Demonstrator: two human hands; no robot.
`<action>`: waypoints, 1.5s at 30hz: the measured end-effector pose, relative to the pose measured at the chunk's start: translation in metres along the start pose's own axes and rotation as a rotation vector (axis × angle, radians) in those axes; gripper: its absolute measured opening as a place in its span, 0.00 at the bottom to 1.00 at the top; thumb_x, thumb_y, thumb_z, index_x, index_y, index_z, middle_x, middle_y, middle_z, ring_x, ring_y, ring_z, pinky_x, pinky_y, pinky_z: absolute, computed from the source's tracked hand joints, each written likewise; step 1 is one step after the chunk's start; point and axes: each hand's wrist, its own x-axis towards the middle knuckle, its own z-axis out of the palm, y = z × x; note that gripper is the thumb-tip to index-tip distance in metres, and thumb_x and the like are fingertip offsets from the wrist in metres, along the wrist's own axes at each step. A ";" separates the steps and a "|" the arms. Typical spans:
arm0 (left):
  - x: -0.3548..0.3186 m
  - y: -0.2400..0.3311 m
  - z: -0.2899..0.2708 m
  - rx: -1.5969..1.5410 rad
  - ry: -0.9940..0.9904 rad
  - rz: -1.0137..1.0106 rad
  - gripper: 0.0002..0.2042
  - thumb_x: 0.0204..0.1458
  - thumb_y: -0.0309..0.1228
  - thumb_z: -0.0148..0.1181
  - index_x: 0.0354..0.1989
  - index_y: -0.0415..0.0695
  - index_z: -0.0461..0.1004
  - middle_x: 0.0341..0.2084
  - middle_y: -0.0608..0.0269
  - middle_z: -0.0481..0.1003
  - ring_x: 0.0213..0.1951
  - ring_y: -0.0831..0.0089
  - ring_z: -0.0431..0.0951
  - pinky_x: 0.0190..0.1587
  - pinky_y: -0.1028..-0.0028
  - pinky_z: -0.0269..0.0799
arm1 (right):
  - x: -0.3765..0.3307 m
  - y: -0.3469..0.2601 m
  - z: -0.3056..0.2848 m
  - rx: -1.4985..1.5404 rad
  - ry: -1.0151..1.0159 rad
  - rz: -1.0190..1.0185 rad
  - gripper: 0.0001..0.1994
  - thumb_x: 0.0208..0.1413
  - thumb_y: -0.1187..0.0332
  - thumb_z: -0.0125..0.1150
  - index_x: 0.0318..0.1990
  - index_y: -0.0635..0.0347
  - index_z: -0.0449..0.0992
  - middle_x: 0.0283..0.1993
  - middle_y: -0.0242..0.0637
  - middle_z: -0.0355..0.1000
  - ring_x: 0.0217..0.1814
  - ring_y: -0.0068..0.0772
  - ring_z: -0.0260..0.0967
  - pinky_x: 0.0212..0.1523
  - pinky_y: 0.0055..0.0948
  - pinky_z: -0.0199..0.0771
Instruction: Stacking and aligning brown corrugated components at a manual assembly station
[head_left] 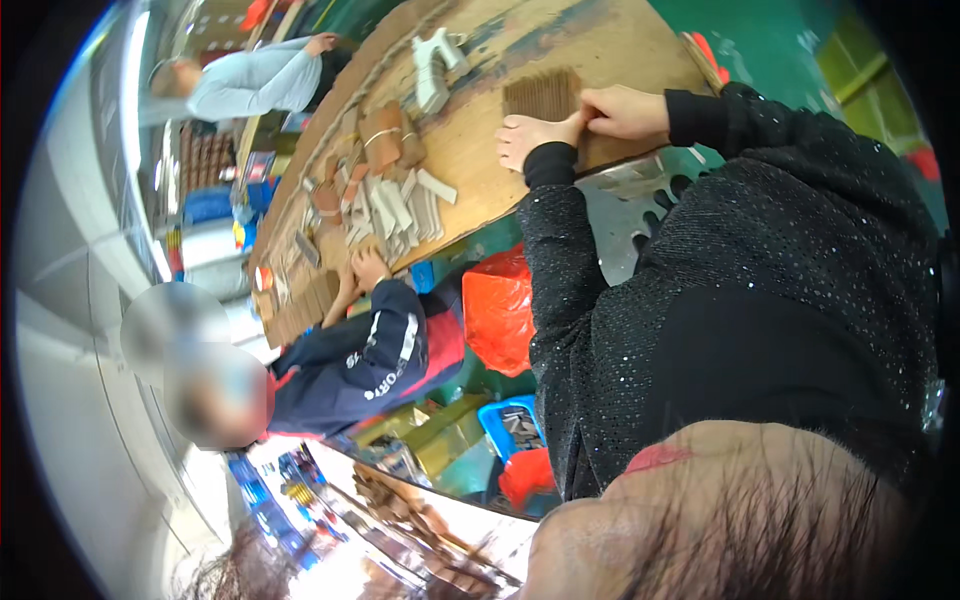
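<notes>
On the wooden table lies a row of thin brown strips point(541, 93), packed tightly side by side; their material is unclear. My left hand point(532, 138) is closed at the near side of the row, its fingers bent around the near left corner. At the near right corner, my right hand point(622, 112) is closed with curled fingers against the row's edge. The two hands meet at the thumbs. Parts of the near strips are hidden behind my fingers.
Left along the wooden table point(500, 195) lie pale strips point(395, 210) and brown banded bundles point(382, 138). A pale bundle point(433, 75) stands farther back. A co-worker in a dark jacket point(350, 350) handles brown pieces at left; another person point(255, 80) stands beyond. A red bag point(500, 310) hangs nearby.
</notes>
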 end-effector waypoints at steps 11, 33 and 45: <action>-0.001 0.002 0.001 0.011 0.063 0.050 0.48 0.23 0.61 0.66 0.48 0.34 0.63 0.45 0.49 0.67 0.49 0.54 0.69 0.50 0.60 0.65 | -0.028 -0.001 0.010 -0.028 0.134 -0.069 0.12 0.51 0.69 0.55 0.42 0.63 0.70 0.39 0.47 0.72 0.44 0.54 0.69 0.44 0.43 0.68; -0.033 0.083 0.002 0.056 -0.035 -0.144 0.48 0.24 0.60 0.67 0.51 0.34 0.62 0.48 0.47 0.67 0.54 0.53 0.66 0.55 0.58 0.62 | -0.061 0.077 -0.111 -0.158 0.064 -0.314 0.10 0.51 0.70 0.56 0.41 0.57 0.71 0.44 0.34 0.69 0.50 0.39 0.64 0.48 0.37 0.61; -0.031 0.088 0.019 0.022 0.118 -0.104 0.48 0.19 0.62 0.71 0.44 0.36 0.63 0.45 0.47 0.68 0.50 0.52 0.69 0.53 0.57 0.64 | -0.048 0.110 -0.100 -0.341 0.106 -0.500 0.10 0.49 0.65 0.59 0.39 0.54 0.74 0.41 0.30 0.72 0.46 0.35 0.66 0.45 0.35 0.63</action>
